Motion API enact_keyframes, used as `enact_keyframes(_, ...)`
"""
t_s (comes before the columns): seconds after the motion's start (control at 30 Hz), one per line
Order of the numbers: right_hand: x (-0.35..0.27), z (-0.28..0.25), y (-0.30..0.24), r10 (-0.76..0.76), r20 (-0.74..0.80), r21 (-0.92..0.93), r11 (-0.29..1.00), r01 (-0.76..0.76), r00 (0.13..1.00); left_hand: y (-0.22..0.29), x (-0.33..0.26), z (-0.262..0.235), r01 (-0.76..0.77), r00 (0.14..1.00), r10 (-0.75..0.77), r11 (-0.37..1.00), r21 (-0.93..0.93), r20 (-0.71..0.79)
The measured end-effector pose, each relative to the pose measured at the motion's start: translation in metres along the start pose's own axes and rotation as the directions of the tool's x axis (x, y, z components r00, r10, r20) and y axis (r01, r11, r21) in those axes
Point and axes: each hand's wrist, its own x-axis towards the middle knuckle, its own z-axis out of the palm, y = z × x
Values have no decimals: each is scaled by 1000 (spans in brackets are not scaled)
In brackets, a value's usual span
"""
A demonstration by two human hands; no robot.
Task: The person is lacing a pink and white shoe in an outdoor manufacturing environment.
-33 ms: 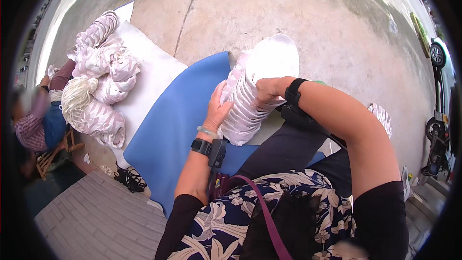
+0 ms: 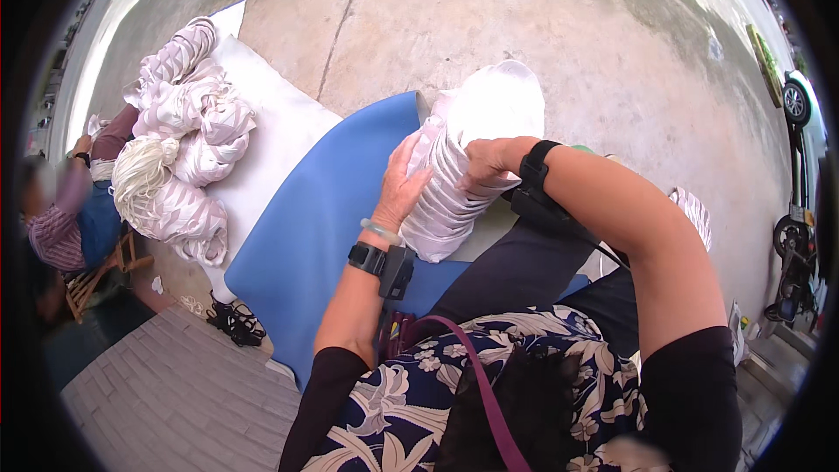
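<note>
Bundle (image 2: pixel 472 166) of pale folded cloth stands on the blue mat (image 2: pixel 306 236) at centre, left hand (image 2: pixel 404 188) flat and open against its side, right hand (image 2: pixel 489 162) gripping its top, four finished bundles (image 2: pixel 188 140) stacked at ten o'clock, this one apparently unfinished

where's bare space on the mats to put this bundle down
The blue mat is bare between the left hand and the white mat. The white mat's far end is crowded with pale bundles. Both hands, right hand included, press the ribbed white bundle.
</note>
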Motion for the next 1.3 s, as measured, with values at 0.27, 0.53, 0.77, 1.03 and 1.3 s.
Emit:
enact_keyframes(0.27, -23, -7, 6, -104, -130, 22, 994, 108, 986, 17, 33, 56, 33, 992, -28, 998, 44, -125)
enact_keyframes(0.53, -107, -28, 109, -438, -565, 694, 205, 690, 699, 14, 45, 46, 24, 999, -2, 838, 545, -41)
enact_keyframes(0.77, -121, 22, 181, -314, -734, 628, 26, 778, 603, 76, 54, 105, -319, 795, -24, 833, 451, 607)
enact_keyframes(1.03, -112, 40, 232, -346, -764, 639, -288, 713, 545, 153, 33, 81, 292, 861, -312, 950, 111, 402)
enact_keyframes(1.3, -142, 88, 244, -362, -846, 527, -464, 712, 390, 247, 29, 88, -40, 844, -169, 927, 374, 510)
